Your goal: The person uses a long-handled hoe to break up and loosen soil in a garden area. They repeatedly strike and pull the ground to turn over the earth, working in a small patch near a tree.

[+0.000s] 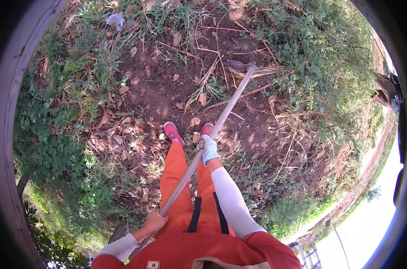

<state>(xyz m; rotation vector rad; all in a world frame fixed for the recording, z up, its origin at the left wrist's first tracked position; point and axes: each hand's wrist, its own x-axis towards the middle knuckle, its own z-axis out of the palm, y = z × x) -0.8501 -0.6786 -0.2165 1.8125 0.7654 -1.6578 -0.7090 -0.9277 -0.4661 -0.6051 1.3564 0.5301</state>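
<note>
A hoe with a long wooden handle [232, 102] slants across my body. Around the handle's lower part, close to my hip, wraps my bare left hand [155, 220]. Farther up, my right hand [208, 149] in a light glove grips the same handle, just before my feet. The metal hoe blade [238, 65] is at the far end, over a bunch of dry stalks [262, 72] on the soil; whether it touches the ground I cannot tell. Brown bare soil [156, 87] lies ahead of my pink-red shoes [172, 131].
Green weeds [324, 60] grow on the right and leafy plants [48, 127] on the left. Dry leaves [119, 139] and reddish stems [255, 90] litter the ground. A scrap of pale plastic [115, 21] lies in the grass. At the far right is a dark, partly cut-off object [388, 90].
</note>
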